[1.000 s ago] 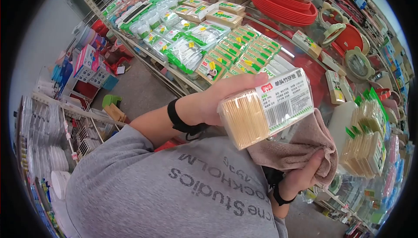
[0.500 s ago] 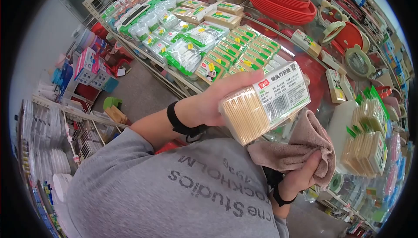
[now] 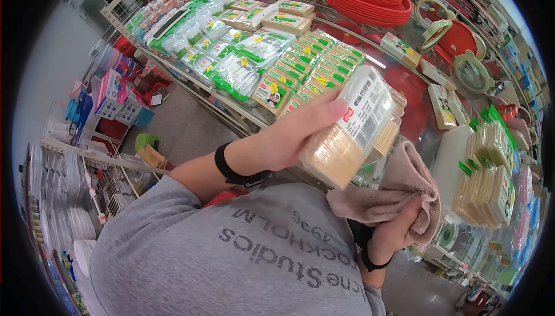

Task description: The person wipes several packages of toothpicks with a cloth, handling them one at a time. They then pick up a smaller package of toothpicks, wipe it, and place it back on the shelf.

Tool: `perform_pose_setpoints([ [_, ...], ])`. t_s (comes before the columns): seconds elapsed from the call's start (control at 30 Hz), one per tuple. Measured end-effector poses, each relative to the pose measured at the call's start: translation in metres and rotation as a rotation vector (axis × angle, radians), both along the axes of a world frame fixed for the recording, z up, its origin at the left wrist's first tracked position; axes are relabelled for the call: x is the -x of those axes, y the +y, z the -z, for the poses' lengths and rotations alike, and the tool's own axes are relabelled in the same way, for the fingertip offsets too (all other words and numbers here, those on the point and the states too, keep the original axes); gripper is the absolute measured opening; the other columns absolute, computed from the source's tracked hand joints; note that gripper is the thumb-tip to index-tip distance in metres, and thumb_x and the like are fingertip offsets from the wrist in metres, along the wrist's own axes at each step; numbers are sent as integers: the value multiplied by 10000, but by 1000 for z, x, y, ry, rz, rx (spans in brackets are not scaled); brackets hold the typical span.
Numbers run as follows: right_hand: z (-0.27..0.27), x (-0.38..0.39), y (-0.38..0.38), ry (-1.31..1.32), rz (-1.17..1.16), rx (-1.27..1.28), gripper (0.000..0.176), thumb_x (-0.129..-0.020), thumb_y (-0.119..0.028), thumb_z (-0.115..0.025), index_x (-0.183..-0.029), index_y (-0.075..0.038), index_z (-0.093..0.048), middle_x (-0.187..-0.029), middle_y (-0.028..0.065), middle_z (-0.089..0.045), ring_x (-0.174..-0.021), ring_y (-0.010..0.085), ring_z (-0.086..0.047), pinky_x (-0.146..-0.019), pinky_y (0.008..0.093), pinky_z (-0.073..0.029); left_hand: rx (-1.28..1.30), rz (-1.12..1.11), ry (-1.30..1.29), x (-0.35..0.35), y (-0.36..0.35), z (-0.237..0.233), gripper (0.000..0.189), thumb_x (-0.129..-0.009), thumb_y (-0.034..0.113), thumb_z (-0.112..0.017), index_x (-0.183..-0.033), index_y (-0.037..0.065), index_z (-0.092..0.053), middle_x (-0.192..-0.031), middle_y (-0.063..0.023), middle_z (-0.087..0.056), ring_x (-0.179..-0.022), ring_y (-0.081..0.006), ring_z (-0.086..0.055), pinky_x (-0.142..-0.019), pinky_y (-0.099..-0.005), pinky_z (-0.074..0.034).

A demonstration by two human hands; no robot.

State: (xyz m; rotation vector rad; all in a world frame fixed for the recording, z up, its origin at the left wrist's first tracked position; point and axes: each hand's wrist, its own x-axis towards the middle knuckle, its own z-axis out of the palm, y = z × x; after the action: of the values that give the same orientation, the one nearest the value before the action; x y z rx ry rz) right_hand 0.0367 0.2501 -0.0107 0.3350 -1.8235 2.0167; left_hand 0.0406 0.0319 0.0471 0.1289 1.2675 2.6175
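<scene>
A clear-wrapped pack of bamboo toothpicks (image 3: 335, 157) with a white printed label is in my left hand (image 3: 303, 128), thumb across its upper side. It is held tilted above the goods. Lower right, my right hand (image 3: 399, 229) is closed on a bunched brownish-pink cloth (image 3: 404, 186), which hangs just below the pack. Right of the cloth stand several packs of wooden sticks (image 3: 483, 197) with green tops. Beyond my left hand lie rows of green-labelled toothpick packs (image 3: 318, 64).
Red plastic trays (image 3: 364, 4) are stacked at the back. White-and-green bagged goods (image 3: 234, 70) lie on the display to the left. Boxed packs (image 3: 442, 105) and pale-handled sieves (image 3: 471, 73) sit at the right. A wire rack (image 3: 115, 183) stands at my left side.
The toothpick pack has turned in my left hand, its label now tilted more steeply. My right hand and the cloth have barely moved. The whole view has shifted slightly.
</scene>
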Motion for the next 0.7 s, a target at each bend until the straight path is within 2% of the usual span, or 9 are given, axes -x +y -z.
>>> perform_pose_setpoints([
  [0.2, -1, -4, -5, 264, -264, -288, 491, -998, -294, -530, -1335, 58, -471, -1329, 278, -534, -1253, 374, -524, -1050, 460, -430, 251, -213, 255, 7, 8, 17, 908, -892, 193, -704, -1519, 90, -56, -1335, -106, -400, -1204, -196, -469, -968, -345, -458],
  [0.23, 0, -5, -11, 328, -273, -357, 557, -949, -294, -631, -1361, 34, -452, -1349, 288, -516, -1232, 377, -544, -1037, 459, -443, 274, -230, 208, 4, 10, 13, 954, -860, 180, -737, -1520, 110, -52, -1343, -92, -361, -1214, -192, -439, -964, -350, -450],
  [0.37, 9, -1, -19, 540, -139, -487, 629, -869, -251, -740, -1348, 49, -465, -1330, 254, -545, -1198, 347, -574, -1004, 437, -463, 270, -243, 287, 2, 16, 17, 938, -871, 159, -720, -1519, 108, -44, -1348, -106, -360, -1203, -189, -456, -963, -362, -452],
  [0.4, 8, -4, -15, 534, -128, -489, 629, -869, -251, -740, -1348, 49, -465, -1330, 254, -545, -1198, 347, -574, -1004, 437, -463, 290, -237, 257, -1, 17, 14, 897, -884, 147, -700, -1514, 92, -63, -1352, -113, -357, -1189, -188, -473, -963, -362, -450],
  [0.47, 3, -6, -3, 281, -213, -347, 476, -882, -64, -683, -1296, 84, -501, -1309, 317, -535, -1206, 376, -570, -978, 410, -495, 297, -212, 245, -1, 16, 14, 857, -896, 135, -681, -1508, 77, -83, -1356, -121, -354, -1175, -188, -490, -964, -363, -449],
  [0.5, 2, -11, -4, 251, -17, -387, 496, -888, -93, -673, -1313, 94, -497, -1340, 282, -531, -1212, 321, -566, -1001, 390, -460, 332, -210, 301, 0, 14, 18, 800, -906, 122, -664, -1495, 57, -126, -1347, -125, -378, -1164, -186, -507, -960, -362, -453],
  [0.57, -4, -7, 6, 120, 41, -344, 516, -879, -86, -670, -1327, 94, -490, -1330, 253, -551, -1187, 293, -581, -1004, 373, -452, 552, -261, 446, 2, 6, 28, 572, -940, 73, -603, -1416, 9, -291, -1298, -119, -478, -1158, -174, -533, -956, -355, -456],
  [0.63, -10, 1, 7, -15, 100, -195, 518, -859, -33, -659, -1338, 87, -502, -1267, 180, -621, -1109, 201, -615, -959, 311, -466, 490, -189, 406, 2, 6, 24, 507, -949, 57, -585, -1383, 11, -328, -1271, -115, -508, -1164, -167, -533, -955, -347, -458],
  [0.7, -7, 4, 12, -46, 91, -175, 495, -855, -16, -661, -1320, 83, -525, -1232, 173, -642, -1082, 185, -625, -938, 296, -474, 403, -107, 313, -2, 8, 19, 389, -960, 5, -552, -1314, 19, -392, -1241, -105, -545, -1170, -155, -538, -960, -321, -459],
])
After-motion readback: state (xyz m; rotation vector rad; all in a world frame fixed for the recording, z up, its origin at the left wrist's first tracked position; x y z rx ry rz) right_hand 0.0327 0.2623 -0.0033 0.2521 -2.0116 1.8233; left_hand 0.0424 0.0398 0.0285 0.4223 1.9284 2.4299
